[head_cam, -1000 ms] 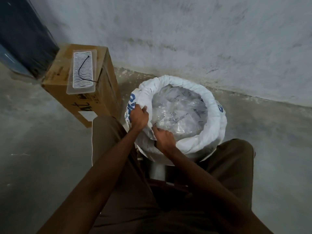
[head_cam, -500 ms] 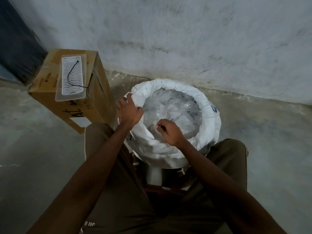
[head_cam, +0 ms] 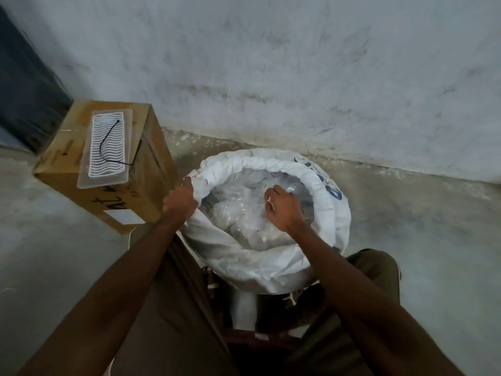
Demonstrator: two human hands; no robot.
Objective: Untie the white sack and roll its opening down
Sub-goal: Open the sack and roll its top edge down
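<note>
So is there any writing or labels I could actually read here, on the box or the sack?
Cardboard box, front face: black handwritten marks, upside down to the camera, roughly "AL" and a cross-like sign; not legible for certain.
White label on the box: blank, or too faint to read.
White sack, outer side: blue printed letters, cut off by the rolled rim and blurred; unreadable.
Clear plastic bags inside the sack: small dark marks, too small to read.

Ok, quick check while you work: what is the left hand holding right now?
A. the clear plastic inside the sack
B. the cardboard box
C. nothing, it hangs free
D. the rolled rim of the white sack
D: the left hand has its grip closed on the rolled rim of the white sack at its left side, while the right hand is down in the clear plastic inside.
</note>
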